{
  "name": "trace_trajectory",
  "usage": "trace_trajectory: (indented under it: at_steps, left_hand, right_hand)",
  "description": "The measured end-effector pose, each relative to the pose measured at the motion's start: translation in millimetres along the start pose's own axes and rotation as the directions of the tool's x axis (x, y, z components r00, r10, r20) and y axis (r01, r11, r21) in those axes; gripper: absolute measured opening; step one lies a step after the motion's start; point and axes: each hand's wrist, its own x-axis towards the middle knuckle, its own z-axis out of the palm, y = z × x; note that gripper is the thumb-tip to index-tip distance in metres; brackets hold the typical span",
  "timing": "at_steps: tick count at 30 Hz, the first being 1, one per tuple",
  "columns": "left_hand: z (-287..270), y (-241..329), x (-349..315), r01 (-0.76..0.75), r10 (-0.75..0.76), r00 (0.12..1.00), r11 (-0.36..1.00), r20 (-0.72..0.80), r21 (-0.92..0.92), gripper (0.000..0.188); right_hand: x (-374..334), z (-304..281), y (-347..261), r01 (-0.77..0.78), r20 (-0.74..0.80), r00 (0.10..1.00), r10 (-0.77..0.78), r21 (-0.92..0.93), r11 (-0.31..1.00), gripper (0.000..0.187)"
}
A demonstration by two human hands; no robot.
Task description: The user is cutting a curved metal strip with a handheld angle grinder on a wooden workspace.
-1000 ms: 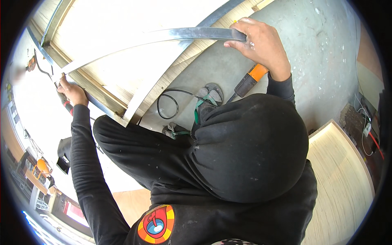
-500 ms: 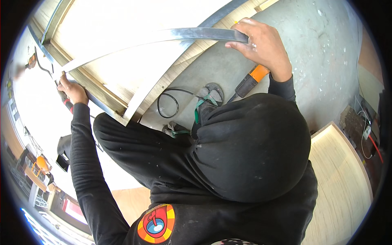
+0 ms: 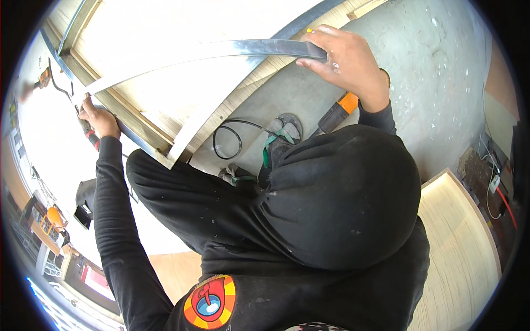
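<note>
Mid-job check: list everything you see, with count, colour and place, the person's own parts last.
Metal strip: one, silver, across the upper view
Metal frame: one, silver-grey, upper left
Wood pieces: several, pale, along the frame
Power tool: one, orange and black, on the floor
Cable loop: one, black, centre
Curved wooden panel: one, pale, lower right
Red cable: one, red, right rim
Unclear items: several, orange or black, left rim
Footwear: two, grey with green straps, centre
Clothing: black, lower middle
Left hand: one, bare, strip's left end
Right hand: one, bare, gripping strip's right end
</note>
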Motion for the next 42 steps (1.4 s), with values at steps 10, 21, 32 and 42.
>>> trace_trajectory:
  at_steps: [10,21,32,42]
  left_hand:
    - [3,-13,2,-0.037,0.036,0.999,0.999,-0.016,-0.014,0.053]
    - [2,-5,-1,-0.049,0.049,0.999,0.999,-0.021,-0.011,0.055]
    - [5,-14,-3,-0.07,0.07,0.997,0.998,-0.041,-0.006,0.054]
    - [3,4,-4,-0.063,0.056,0.994,0.995,-0.089,-0.075,0.051]
  right_hand:
    - [0,4,4,0.056,-0.023,0.998,-0.057,-0.027,0.998,0.039]
    - [4,-6,-4,0.03,0.003,1.0,-0.03,-0.007,1.0,0.033]
    - [-5,4,-57,-0.034,-0.075,0.99,0.121,0.702,0.711,0.03]
    - [3,28,-51,0.336,-0.519,0.842,-0.146,0.294,0.895,0.016]
